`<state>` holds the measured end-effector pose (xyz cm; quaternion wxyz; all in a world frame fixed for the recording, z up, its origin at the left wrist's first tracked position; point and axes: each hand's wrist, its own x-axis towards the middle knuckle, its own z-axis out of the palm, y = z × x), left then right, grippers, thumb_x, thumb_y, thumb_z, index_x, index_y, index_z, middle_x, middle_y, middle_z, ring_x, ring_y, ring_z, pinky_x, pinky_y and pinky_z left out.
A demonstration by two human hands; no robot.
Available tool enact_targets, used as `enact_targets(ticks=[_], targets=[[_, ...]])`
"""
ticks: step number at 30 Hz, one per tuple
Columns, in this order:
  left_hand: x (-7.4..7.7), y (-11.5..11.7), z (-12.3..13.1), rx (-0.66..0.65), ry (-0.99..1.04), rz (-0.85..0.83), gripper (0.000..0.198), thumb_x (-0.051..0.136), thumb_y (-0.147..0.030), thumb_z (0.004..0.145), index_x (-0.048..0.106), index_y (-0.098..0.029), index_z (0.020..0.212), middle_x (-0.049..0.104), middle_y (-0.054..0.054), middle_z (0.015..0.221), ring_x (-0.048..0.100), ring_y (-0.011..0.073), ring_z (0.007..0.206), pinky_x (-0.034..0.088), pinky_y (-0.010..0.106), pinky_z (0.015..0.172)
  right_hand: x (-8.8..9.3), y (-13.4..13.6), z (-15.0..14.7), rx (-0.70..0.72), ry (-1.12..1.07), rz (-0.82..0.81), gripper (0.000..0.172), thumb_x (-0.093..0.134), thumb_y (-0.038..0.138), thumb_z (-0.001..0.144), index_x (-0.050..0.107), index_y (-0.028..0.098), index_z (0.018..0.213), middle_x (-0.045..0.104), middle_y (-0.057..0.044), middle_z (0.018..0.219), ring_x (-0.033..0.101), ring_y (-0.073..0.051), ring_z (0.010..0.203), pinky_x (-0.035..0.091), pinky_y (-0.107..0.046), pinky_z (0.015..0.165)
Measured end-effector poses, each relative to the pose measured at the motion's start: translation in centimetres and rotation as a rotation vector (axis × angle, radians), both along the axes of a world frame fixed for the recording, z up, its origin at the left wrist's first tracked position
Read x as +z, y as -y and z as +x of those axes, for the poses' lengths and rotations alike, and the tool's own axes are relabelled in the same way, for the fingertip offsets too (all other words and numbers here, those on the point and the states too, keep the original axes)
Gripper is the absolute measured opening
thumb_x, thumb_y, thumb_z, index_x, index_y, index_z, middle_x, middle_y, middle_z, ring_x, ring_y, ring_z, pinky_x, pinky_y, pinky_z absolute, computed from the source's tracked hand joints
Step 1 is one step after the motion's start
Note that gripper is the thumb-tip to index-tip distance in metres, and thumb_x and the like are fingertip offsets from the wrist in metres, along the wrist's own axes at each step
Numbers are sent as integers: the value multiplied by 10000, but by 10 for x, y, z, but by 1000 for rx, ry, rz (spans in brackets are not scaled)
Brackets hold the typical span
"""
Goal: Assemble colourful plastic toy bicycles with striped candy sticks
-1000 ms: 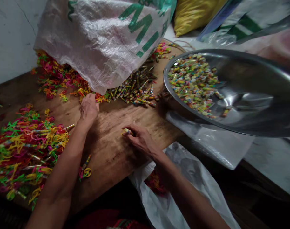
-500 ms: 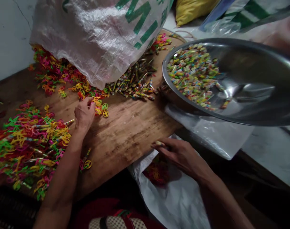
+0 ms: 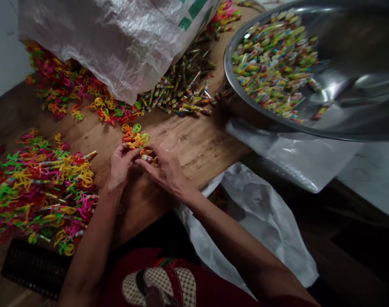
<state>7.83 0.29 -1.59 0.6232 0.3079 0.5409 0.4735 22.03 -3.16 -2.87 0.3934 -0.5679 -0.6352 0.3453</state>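
Note:
My left hand [image 3: 120, 165] and my right hand [image 3: 164, 168] meet over the wooden table [image 3: 194, 145], fingertips pinched together on a small colourful wrapped stick [image 3: 147, 158]. Just beyond the fingers lies a little cluster of plastic rings [image 3: 135, 135] in orange, green and yellow. A heap of thin wrapped sticks [image 3: 181, 91] spills from under a big white woven sack [image 3: 111, 38] further back.
A wide steel basin [image 3: 350, 115] with several small wrapped pieces overhangs the table at the right. Heaps of bright plastic shapes [image 3: 37, 187] cover the left side and the back left. A white plastic bag [image 3: 255, 213] hangs open below the table edge.
My right hand came back from the white bag to the table and joined my left hand. My left hand pulled rings towards me and now pinches with the right.

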Motion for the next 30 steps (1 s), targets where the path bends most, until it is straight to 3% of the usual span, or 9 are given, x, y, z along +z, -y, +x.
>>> enact_targets(ticks=[3, 8, 13, 18, 21, 24, 30], targets=[[-3, 1, 9, -70, -21, -37, 407, 845, -239, 577, 566, -166, 864, 657, -44, 723, 597, 69, 561, 481, 185, 540, 3, 4, 0, 47, 310, 37, 307, 555, 231, 910, 641, 197, 1202, 711, -105, 1103, 650, -232, 867, 441, -295, 687], [-3, 2, 8, -53, -178, -9, 378, 815, -233, 663, 542, -184, 919, 661, -47, 685, 622, 104, 535, 507, 223, 537, 7, 5, 2, -13, 539, 52, 315, 504, 277, 949, 660, 205, 1213, 671, -113, 1133, 625, -204, 780, 357, -289, 591], [3, 6, 5, -110, 12, -155, 352, 804, -157, 642, 604, -155, 932, 687, -15, 712, 650, 107, 578, 537, 214, 551, 3, 8, 4, 27, 458, 76, 426, 488, 216, 947, 584, 216, 1361, 622, -121, 1237, 643, -215, 860, 436, -295, 650], [-3, 14, 5, -36, -17, -41, 376, 849, -181, 571, 663, -125, 893, 716, 8, 746, 653, 110, 596, 553, 220, 563, -25, 17, 9, -70, 298, 287, 447, 446, 159, 929, 542, 192, 1365, 651, -121, 1188, 654, -235, 948, 524, -336, 766], [-8, 21, 10, 3, -52, 66, 369, 851, -245, 569, 703, -123, 885, 727, 8, 782, 658, 113, 621, 554, 225, 585, -40, 18, 8, -177, 169, 395, 364, 507, 163, 903, 540, 201, 1264, 671, -93, 1085, 654, -216, 936, 551, -339, 789], [-9, 27, 16, 37, -148, 127, 343, 830, -252, 600, 721, -131, 902, 744, 14, 820, 677, 124, 668, 568, 241, 638, -43, 18, 3, -213, 96, 450, 227, 556, 177, 892, 551, 226, 1114, 653, -73, 1023, 644, -212, 942, 563, -353, 807], [-10, 31, 16, 59, -150, 151, 267, 796, -277, 621, 668, -139, 810, 734, 8, 763, 688, 134, 625, 602, 283, 654, -43, 18, -6, -293, 95, 541, 215, 537, 146, 863, 542, 229, 1062, 623, -75, 1007, 629, -211, 954, 558, -355, 791]])
